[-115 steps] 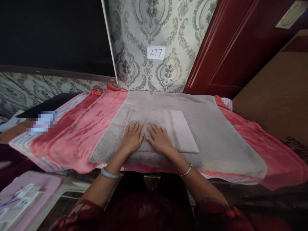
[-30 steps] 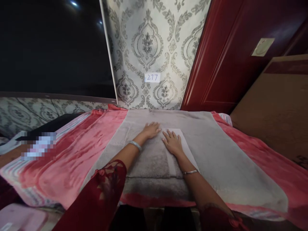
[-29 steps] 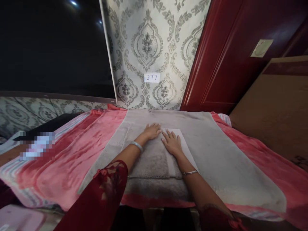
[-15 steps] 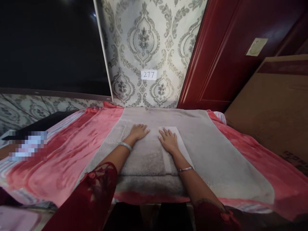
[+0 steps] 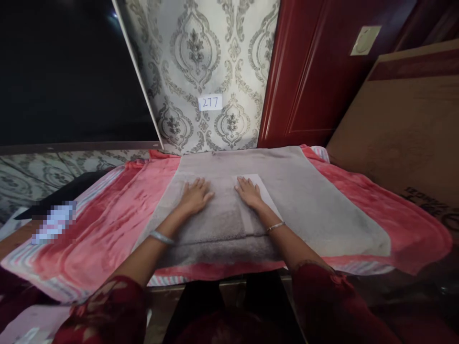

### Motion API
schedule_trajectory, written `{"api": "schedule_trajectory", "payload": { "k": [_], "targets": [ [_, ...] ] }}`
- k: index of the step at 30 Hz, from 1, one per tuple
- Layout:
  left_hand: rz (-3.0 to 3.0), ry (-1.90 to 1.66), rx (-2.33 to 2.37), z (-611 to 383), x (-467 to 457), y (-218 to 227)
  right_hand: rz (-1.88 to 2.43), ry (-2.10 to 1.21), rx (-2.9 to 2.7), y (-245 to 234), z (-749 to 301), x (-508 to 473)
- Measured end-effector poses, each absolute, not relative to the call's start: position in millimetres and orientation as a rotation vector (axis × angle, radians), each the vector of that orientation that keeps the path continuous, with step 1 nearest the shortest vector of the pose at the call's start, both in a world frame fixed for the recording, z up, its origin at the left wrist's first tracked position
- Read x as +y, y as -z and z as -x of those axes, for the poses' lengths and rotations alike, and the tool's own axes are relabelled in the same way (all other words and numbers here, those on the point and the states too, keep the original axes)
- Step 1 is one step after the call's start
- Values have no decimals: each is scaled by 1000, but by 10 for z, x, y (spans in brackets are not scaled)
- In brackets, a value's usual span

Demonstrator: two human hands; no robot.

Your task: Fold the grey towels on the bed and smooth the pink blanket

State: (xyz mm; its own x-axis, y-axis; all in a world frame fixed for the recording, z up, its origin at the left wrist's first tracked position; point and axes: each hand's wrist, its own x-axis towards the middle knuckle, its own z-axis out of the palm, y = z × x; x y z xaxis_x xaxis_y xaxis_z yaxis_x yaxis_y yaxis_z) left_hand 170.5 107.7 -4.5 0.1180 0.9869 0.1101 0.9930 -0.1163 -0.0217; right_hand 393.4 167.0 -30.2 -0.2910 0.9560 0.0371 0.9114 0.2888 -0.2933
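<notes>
A plush grey towel (image 5: 222, 224) lies with part of it folded over on a larger spread of smooth grey cloth (image 5: 308, 205). My left hand (image 5: 195, 196) rests flat on the folded part near its left side, fingers spread. Flat on the right side of that fold is my right hand (image 5: 249, 191), its fingers apart too. A white flat piece (image 5: 266, 192) shows beside and partly under the right hand; whether it is paper or a fabric band I cannot tell. Neither hand grips anything.
A pink-red blanket (image 5: 143, 200) with striped edges lies under the grey cloth. Behind stand a dark screen (image 5: 71, 76) and a wall card (image 5: 210, 102). A cardboard box (image 5: 401, 114) is at right. Another person's arm (image 5: 16, 236) reaches in at left beside a blurred-out patch.
The view has shifted a little. My left hand has turned slightly and its forearm swung out to the left. My right hand stays flat beside the white piece.
</notes>
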Motion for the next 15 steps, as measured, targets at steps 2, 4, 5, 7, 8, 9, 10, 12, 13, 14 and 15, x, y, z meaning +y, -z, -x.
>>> {"api": "schedule_trajectory", "payload": {
  "k": [2, 4, 5, 7, 8, 9, 10, 12, 13, 14, 15],
  "targets": [
    [2392, 116, -1927, -1905, 924, 163, 1630, -288, -2421, 321, -3860, 1462],
    [2423, 109, -1902, -2044, 805, 295, 1482, -254, -2513, 380, -3789, 1245],
    [2420, 105, -1905, -2088, 765, 348, 1436, -249, -2538, 412, -3766, 1158],
    [2405, 104, -1915, -2130, 720, 407, 1414, -253, -2552, 458, -3756, 1056],
    [2403, 100, -1918, -2134, 712, 415, 1416, -255, -2558, 468, -3771, 1042],
    [2403, 92, -1921, -2133, 711, 412, 1420, -257, -2567, 470, -3798, 1048],
    [2404, 85, -1922, -2127, 713, 404, 1430, -254, -2574, 469, -3836, 1065],
    [2405, 75, -1916, -2115, 719, 384, 1479, -237, -2570, 466, -3938, 1111],
    [2406, 76, -1915, -2111, 720, 378, 1518, -227, -2557, 469, -4000, 1128],
    [2407, 80, -1915, -2108, 721, 376, 1561, -216, -2541, 477, -4068, 1139],
    [2408, 83, -1917, -2107, 720, 377, 1603, -201, -2523, 489, -4141, 1142]
  ]
}}
